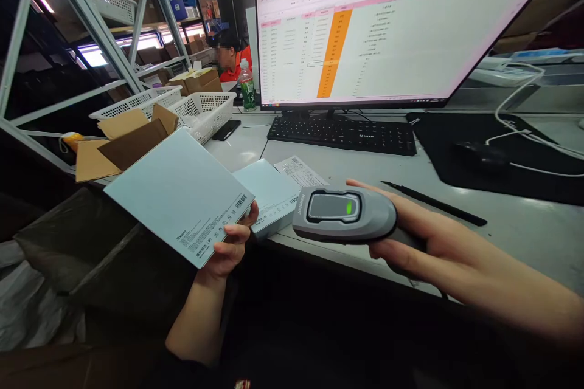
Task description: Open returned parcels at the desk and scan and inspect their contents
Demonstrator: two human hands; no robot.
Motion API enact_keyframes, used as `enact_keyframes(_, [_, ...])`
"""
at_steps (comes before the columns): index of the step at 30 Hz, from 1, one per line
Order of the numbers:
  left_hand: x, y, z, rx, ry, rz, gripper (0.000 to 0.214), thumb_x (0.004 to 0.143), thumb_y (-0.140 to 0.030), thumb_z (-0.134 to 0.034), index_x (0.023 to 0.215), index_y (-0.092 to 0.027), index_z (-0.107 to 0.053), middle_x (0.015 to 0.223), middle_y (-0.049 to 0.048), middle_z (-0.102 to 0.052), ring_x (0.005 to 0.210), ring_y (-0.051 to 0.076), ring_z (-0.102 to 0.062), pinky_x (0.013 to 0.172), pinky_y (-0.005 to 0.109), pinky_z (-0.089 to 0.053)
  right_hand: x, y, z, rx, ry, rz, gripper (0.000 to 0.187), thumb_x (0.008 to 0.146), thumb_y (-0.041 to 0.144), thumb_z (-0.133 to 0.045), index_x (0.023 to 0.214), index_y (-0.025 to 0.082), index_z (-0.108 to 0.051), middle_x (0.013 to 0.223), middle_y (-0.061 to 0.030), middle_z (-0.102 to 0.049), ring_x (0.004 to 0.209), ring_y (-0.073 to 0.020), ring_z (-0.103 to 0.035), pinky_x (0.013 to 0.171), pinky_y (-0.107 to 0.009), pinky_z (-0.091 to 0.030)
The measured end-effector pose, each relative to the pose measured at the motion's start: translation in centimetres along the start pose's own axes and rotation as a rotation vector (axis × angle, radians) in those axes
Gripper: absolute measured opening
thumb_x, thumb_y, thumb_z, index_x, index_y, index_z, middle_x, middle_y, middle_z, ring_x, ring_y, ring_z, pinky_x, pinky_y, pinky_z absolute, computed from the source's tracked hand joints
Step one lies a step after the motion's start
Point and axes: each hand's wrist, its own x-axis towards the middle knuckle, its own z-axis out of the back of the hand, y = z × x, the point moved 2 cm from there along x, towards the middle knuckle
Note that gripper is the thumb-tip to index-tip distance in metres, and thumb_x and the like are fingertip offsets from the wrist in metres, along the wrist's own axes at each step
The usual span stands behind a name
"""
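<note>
Showing its printed face, a pale blue box [177,188] is held tilted at left of centre in the frame, its lower right edge clamped by the fingers of the left hand [230,249]. A grey scanner [344,214] is gripped by the right hand [424,237] at right of centre, with the thumb and fingers closed around its rear; a green indicator is lit on its top. The two items are held apart. A second pale blue box [270,185] is placed on the desk [356,169] between them, partly covered by the first. A printed sheet [298,170] is laid just behind it. A keyboard [342,134] is positioned at upper centre, below a monitor [383,36] on which a table with an orange column is displayed.
</note>
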Motion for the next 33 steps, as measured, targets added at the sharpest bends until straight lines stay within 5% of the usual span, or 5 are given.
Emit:
enact_keyframes(8, [0.1, -0.1, -0.1, 0.048, -0.04, -0.015, 0.066, 0.1, -0.044, -0.044, 0.158, -0.024, -0.019, 0.14, 0.0198, -0.055, 0.073, 0.007, -0.065, 0.04, 0.002, -0.044, -0.7, 1.2, 0.3, 0.1, -0.012, -0.082, 0.062, 0.091, 0.058, -0.059, 0.149, 0.04, -0.048, 0.092, -0.0012, -0.073, 0.067, -0.0241, -0.066, 0.069, -0.038, -0.063])
enact_keyframes(12, [0.1, -0.3, 0.0, 0.057, -0.03, 0.001, 0.067, 0.1, -0.045, -0.042, 0.158, -0.025, -0.017, 0.141, 0.0201, -0.053, 0.074, 0.008, -0.065, 0.041, 0.005, -0.046, -1.1, 1.9, 0.6, 0.136, -0.067, -0.08, 0.05, 0.091, 0.057, -0.059, 0.138, 0.037, -0.06, 0.074, 0.0004, -0.067, 0.056, -0.0223, -0.059, 0.078, -0.039, -0.062])
enact_keyframes(18, [0.0, -0.4, 0.0, 0.072, 0.047, 0.033, 0.073, 0.096, -0.044, -0.041, 0.159, -0.029, -0.006, 0.146, 0.0209, -0.046, 0.082, 0.014, -0.066, 0.049, 0.015, -0.056, -1.6, 3.2, 0.4, 0.105, -0.096, -0.035, 0.056, 0.092, 0.056, -0.059, 0.143, 0.033, -0.058, 0.112, -0.0052, -0.074, 0.096, -0.0304, -0.07, 0.097, -0.046, -0.057])
enact_keyframes(24, [0.0, -0.9, 0.0, 0.09, 0.123, 0.066, 0.07, 0.094, -0.046, -0.044, 0.154, -0.028, -0.013, 0.147, 0.0209, -0.043, 0.089, 0.016, -0.066, 0.056, 0.02, -0.061, -1.8, 3.3, 1.0, -0.023, -0.083, -0.036, 0.069, 0.095, 0.057, -0.053, 0.157, 0.029, -0.04, 0.136, -0.0079, -0.066, 0.129, -0.0336, -0.059, 0.108, -0.051, -0.05])
enact_keyframes(33, [-0.2, -2.1, 0.5, 0.173, 0.14, 0.035, 0.066, 0.09, -0.039, -0.052, 0.148, -0.029, -0.022, 0.147, 0.0186, -0.046, 0.089, 0.015, -0.067, 0.055, 0.018, -0.06, 0.4, -6.9, 1.5, -0.52, -0.077, -0.462, 0.069, 0.1, 0.047, -0.036, 0.163, 0.018, -0.026, 0.146, -0.0135, -0.058, 0.131, -0.0338, -0.059, 0.107, -0.049, -0.049])
